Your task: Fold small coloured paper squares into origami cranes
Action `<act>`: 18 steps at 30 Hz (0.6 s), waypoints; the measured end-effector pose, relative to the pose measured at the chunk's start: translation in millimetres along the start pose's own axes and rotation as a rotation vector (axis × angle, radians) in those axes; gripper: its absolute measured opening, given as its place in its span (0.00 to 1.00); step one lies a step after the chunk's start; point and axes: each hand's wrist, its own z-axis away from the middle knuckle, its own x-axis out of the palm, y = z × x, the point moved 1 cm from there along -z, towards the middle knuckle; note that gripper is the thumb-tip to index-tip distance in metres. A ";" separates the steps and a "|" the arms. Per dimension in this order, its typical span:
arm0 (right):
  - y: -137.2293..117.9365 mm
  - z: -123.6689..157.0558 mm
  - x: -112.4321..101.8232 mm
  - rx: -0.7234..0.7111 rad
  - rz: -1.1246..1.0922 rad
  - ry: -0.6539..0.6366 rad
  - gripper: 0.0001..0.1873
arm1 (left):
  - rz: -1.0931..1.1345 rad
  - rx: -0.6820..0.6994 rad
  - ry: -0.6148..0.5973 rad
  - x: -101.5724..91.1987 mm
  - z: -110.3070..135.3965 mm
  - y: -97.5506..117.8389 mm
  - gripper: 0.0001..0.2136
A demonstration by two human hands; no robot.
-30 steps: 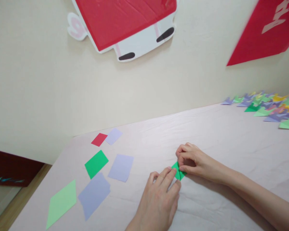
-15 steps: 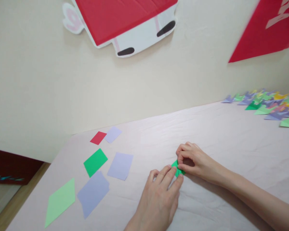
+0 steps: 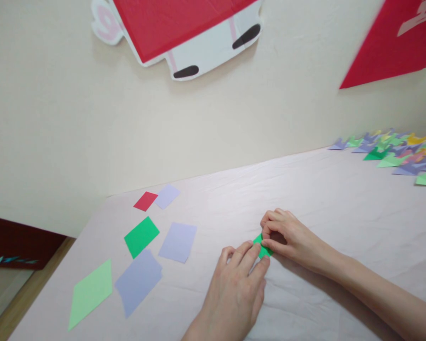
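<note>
A small folded piece of green paper (image 3: 264,251) lies on the table, partly covered by my fingers. My left hand (image 3: 234,282) rests over its near left side, fingers apart and their tips pressing the paper down. From the right, my right hand (image 3: 286,237) pinches the paper's right part between thumb and index finger, the other fingers curled. How the paper is folded underneath my fingertips is hidden.
Left on the pale cloth-covered table (image 3: 213,199) lie loose sheets: a red one (image 3: 145,201), a green one (image 3: 142,236), a light green one (image 3: 91,294) and several lilac ones (image 3: 139,283). Many folded paper pieces (image 3: 404,154) stand at the far right, along the wall (image 3: 213,123).
Both hands stay on the green paper with barely any shift in the fingers. The whole view has moved slightly.
</note>
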 end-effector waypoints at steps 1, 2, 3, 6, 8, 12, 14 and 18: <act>-0.6 0.3 0.2 0.002 0.007 -0.001 0.08 | 0.000 -0.004 -0.002 -0.1 -0.1 0.0 0.14; -1.4 0.5 0.4 0.001 0.013 0.000 0.09 | -0.001 -0.006 -0.003 -0.3 -0.3 0.0 0.13; -2.2 0.8 0.7 -0.001 0.018 0.002 0.09 | -0.002 -0.007 -0.003 -0.7 -0.6 0.2 0.13; -4.3 1.4 2.3 0.001 0.035 0.013 0.10 | -0.005 -0.003 0.001 -1.5 -0.8 0.8 0.13; -5.1 1.9 3.3 0.006 0.048 0.023 0.09 | -0.010 0.000 0.006 -1.3 -0.5 1.3 0.12; -5.8 2.7 4.1 0.004 0.063 0.016 0.08 | -0.021 -0.001 0.031 0.1 0.4 1.5 0.13; -6.6 2.8 4.0 0.010 0.069 0.004 0.08 | -0.021 -0.002 0.042 0.9 0.5 1.3 0.13; -8.3 2.9 4.9 0.021 0.076 0.012 0.08 | -0.028 -0.007 0.046 2.0 0.4 0.9 0.15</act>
